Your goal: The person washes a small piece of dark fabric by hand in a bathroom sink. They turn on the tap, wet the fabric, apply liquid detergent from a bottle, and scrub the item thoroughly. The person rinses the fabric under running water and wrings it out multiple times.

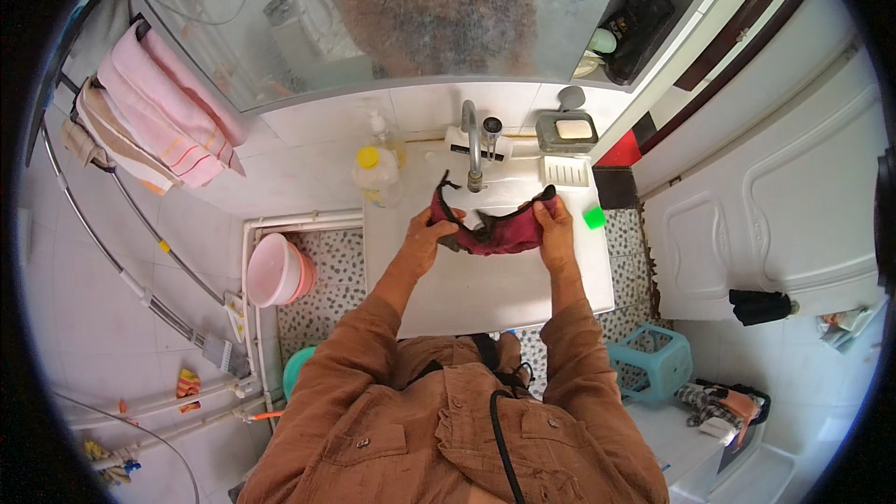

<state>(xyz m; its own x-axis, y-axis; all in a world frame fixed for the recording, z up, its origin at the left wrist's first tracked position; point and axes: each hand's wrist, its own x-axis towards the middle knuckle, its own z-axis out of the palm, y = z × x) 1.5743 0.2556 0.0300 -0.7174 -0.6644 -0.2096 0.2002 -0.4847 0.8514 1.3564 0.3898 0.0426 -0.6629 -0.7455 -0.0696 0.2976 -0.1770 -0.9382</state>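
Left grip (428, 234): thumb and fingers pinch one end of the maroon cloth (509, 238); a thin hold like this could let that end slide out.
Right grip (557, 231): closed on the other end; if only one side eased, the piece would likely swing down from its partner.
Maroon cloth: stretched between the two, above the white basin (485, 295), middle sagging — a hard pull could strain the black edging or twist it.
Black strap end (447, 180): pokes up loose beside the left fingers; it might snag on the tap if the cloth were raised.
Tap (475, 154): its spout sits just beyond the cloth, so a forward lift could bump it.
Green object (595, 217): near the right wrist, at the basin's side — a sideways elbow could send it to the floor (627, 253).
Yellow-capped bottle (377, 177): beyond the left hand; a wide sweep might topple it.
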